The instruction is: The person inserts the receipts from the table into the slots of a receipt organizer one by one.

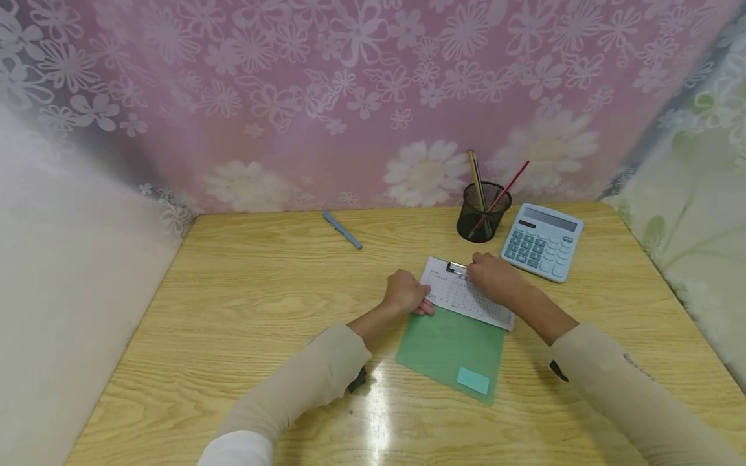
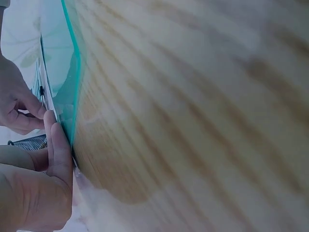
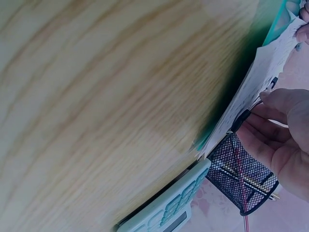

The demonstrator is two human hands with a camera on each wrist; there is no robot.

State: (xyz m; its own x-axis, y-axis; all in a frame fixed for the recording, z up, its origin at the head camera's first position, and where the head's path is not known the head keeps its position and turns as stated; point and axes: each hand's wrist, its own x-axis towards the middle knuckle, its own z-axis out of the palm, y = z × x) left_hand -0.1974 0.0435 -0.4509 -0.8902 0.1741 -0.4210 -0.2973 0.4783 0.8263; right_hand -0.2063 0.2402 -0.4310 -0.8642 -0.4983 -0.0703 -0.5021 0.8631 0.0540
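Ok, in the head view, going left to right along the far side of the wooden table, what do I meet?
Blue-grey pen → black mesh pencil cup holding pencils → pale blue desk calculator.

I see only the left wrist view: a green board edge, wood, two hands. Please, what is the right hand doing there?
Observer: In the head view the right hand pinches the metal clip at the far end of the green clipboard.
Operator: Is paper under the clip?
Observer: Yes, a printed sheet lies across the board's far half; the left hand holds its left edge.
Operator: What stands behind?
Observer: A black mesh pencil cup and a blue calculator, both apart from the board.
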